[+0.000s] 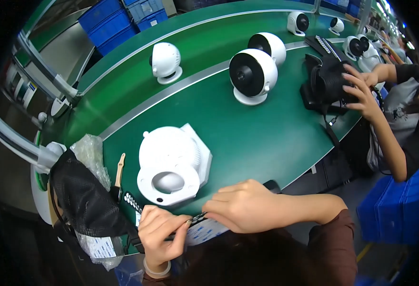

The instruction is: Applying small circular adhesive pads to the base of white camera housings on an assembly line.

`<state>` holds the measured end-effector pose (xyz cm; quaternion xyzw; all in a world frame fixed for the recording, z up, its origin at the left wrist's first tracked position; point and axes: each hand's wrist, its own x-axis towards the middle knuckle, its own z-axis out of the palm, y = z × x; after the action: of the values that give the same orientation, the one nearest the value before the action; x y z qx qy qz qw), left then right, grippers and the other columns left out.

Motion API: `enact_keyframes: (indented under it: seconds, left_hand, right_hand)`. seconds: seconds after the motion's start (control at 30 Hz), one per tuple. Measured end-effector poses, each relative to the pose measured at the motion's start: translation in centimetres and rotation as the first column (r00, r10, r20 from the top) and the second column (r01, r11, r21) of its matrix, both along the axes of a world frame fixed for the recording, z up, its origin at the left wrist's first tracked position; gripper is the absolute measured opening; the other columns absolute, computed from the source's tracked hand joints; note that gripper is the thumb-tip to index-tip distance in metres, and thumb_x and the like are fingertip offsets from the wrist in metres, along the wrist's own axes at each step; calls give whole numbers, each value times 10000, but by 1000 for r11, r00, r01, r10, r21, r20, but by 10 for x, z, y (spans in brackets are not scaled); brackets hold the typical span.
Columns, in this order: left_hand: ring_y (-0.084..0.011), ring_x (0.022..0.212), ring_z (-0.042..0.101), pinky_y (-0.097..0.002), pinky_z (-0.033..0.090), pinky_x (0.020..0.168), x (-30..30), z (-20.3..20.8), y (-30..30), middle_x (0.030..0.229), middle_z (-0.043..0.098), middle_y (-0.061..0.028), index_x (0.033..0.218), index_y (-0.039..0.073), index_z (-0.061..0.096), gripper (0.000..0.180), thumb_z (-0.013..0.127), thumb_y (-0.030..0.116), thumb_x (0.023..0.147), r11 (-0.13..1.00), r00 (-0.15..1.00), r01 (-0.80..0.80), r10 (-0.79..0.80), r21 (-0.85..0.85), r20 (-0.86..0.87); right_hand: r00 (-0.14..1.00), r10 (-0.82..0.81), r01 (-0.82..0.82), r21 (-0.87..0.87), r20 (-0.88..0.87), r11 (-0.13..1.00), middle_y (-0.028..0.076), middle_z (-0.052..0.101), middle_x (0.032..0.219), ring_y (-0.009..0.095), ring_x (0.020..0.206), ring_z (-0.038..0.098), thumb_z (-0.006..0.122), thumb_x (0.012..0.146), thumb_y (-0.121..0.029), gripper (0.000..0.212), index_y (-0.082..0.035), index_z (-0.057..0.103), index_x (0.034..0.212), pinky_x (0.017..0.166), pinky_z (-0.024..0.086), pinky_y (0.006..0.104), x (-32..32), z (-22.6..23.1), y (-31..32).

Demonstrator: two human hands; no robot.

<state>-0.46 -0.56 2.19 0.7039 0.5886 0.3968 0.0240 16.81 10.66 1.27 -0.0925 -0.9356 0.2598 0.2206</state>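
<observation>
My left hand [159, 233] is closed in a pinch on the left end of a narrow dark strip with pale dots [198, 219]. The fingers of my right hand [242, 205] are bent over the strip's right end. Below the strip, between my hands, shows a white sheet with blue print [207, 232]; what supports it is hidden. Just beyond my hands a white round device [169, 145] lies tipped over on a white angular block [206, 155]. Its ring-shaped base [145, 186] faces me, with a small black spot near the rim.
Left of the device are a black mesh bag [85, 198], clear plastic wrap [91, 155] and a wooden-handled brush [120, 169]. White round devices with black fronts [252, 74] stand farther back, one [166, 62] on the green conveyor. At right, a co-worker's hand [362, 93] touches a black bag [326, 81].
</observation>
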Motion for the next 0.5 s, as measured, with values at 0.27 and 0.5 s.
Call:
enact_keyframes:
  seconds: [0.27,0.5]
  left_hand:
    - [-203,511,456,-287,333,537,4,-4,-6,582,519,-46,711,24,603,108,624,-37,624,998,997,-65,65,-7,46]
    - [-183,499,412,-277,299,502,6,-11,-3,560,511,-46,676,18,598,82,631,-30,618,999,991,-23,25,-22,131]
  right_hand:
    - [999,-18,19,25,-37,1000,49,560,650,219,617,583,590,787,-170,100,-76,569,813,484,442,314,-4,12,-2]
    - [986,-149,152,-30,76,988,60,596,752,244,754,601,586,773,-177,114,-68,556,790,597,471,351,8,9,-10]
